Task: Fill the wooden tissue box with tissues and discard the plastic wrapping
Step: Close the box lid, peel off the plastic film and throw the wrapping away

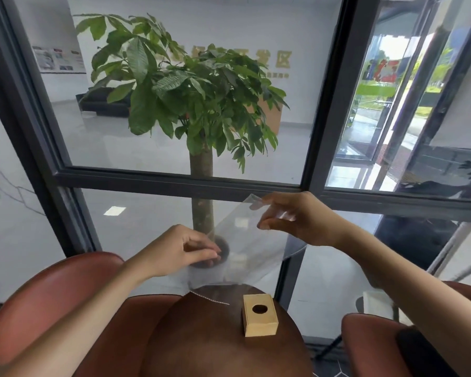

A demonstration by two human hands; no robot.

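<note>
The small square light-wood tissue box with a round hole in its lid (260, 314) sits closed on the round dark-brown wooden table (201, 338), toward its far right part. No tissue shows through the hole, which looks dark, so whether the box is filled cannot be told from here. Judging by the empty wrapper, the filling step seems finished — what is left is discarding it.

The clear, crinkled plastic wrapping (252, 242) is held up in the air above and beyond the box, stretched between both hands, and looks empty. The left hand (180, 250), up and to the left of the box, pinches the wrapper's lower left edge between thumb and curled fingers. The right hand (299, 217), higher and above the box, is narrowed to a pinch on the upper right corner — thumb below, fingers over the film. No bin is visible.
</note>
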